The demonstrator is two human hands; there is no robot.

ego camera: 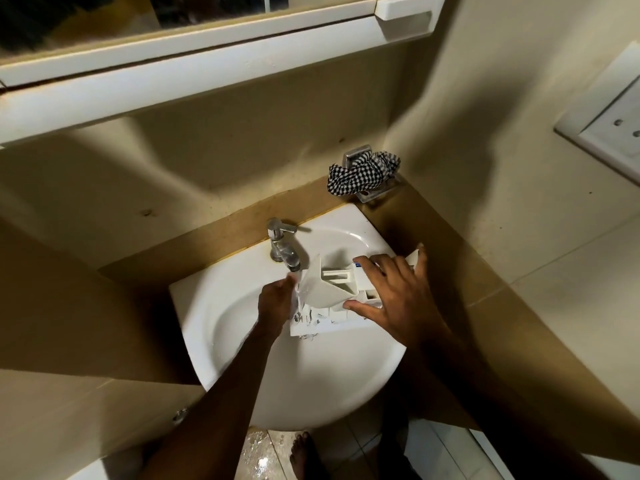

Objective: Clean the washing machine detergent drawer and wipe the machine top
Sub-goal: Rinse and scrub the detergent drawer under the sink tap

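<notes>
The right hand [394,296] is laid with fingers spread wide over the right part of a white plastic drawer [325,289], the thumb set against its near edge. The left hand [275,301] is held at the drawer's left end, under the running water [297,292]; whether its fingers are curled cannot be told. The drawer is kept tilted over the white sink [242,358], just below the chrome tap [282,244]. A checked cloth [363,173] is seen at the back of the table [485,271].

Single head-worn view, looking steeply down, close over the sink [242,375], wide-angle
</notes>
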